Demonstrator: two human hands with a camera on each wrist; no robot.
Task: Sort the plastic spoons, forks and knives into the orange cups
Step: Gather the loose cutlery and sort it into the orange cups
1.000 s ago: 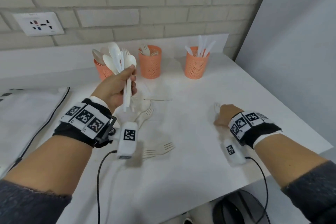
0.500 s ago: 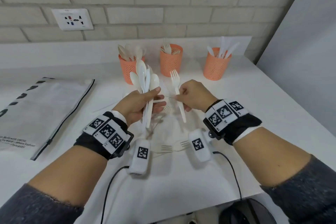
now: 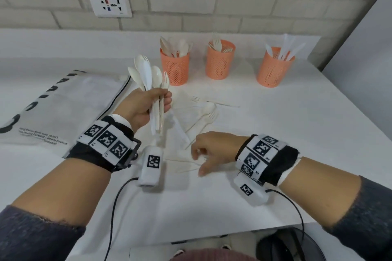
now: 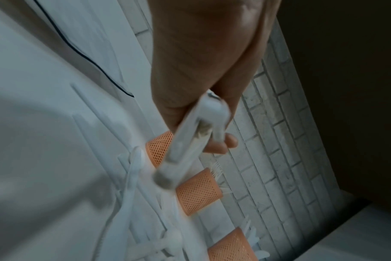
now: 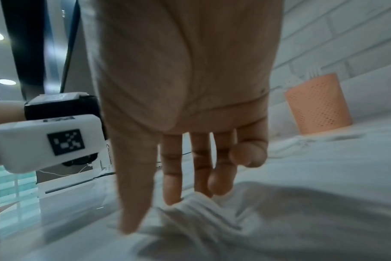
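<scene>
Right hand [image 3: 212, 150] passed fork to left hand [image 3: 146, 108], dropped low, fingers loose and empty over forks on desk [image 3: 297, 133]. Left hand gripped spoon-and-fork bunch [image 3: 151, 76] upright near spoon cup [image 3: 175, 68]. Sorting unfinished; more cutlery lay loose.

fork [image 5: 196, 219] under the right hand's fingertips [image 5: 172, 199] blurred, perhaps touched; handle out of frame

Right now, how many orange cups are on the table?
3, in a row near the wall: the left cup holds spoons, the middle cup forks, the right cup knives. None seems hidden.
</scene>
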